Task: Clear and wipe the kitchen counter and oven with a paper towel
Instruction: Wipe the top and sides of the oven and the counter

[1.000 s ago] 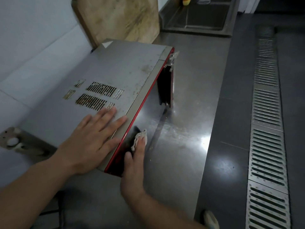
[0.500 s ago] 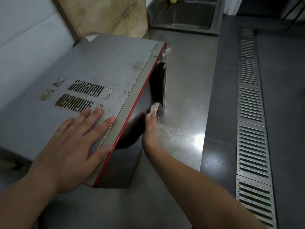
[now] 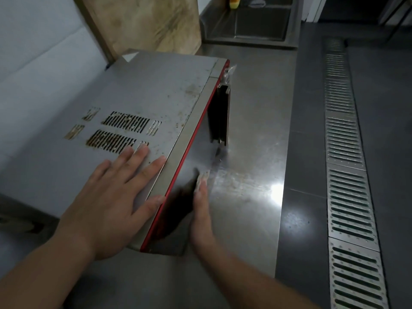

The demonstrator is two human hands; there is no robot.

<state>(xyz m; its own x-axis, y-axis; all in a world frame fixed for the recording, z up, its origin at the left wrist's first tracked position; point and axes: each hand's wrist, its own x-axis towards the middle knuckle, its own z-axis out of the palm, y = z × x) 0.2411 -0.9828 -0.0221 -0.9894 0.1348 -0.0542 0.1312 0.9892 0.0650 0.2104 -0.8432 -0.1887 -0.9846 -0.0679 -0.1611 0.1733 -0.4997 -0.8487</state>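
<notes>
A grey countertop oven (image 3: pixel 156 97) with a red front trim and a stained, vented top stands on the steel counter (image 3: pixel 252 175). My left hand (image 3: pixel 111 201) lies flat on the oven's top near its front edge, fingers spread. My right hand (image 3: pixel 201 210) is held flat and edge-on against the oven's dark front face, fingers straight, pressing a crumpled paper towel (image 3: pixel 201 177) to it. Only the towel's tip shows past my fingertips. The oven's door handle (image 3: pixel 223 114) sticks out farther along the front.
A large worn wooden board (image 3: pixel 147 23) leans on the wall behind the oven. A steel sink (image 3: pixel 252 21) lies at the counter's far end, a yellow item (image 3: pixel 234 2) beside it. On the right are dark floor tiles and a metal drain grate (image 3: pixel 347 175).
My right hand with the towel has slid back along the oven's front toward me, away from the handle. My left hand stays flat on the oven's top.
</notes>
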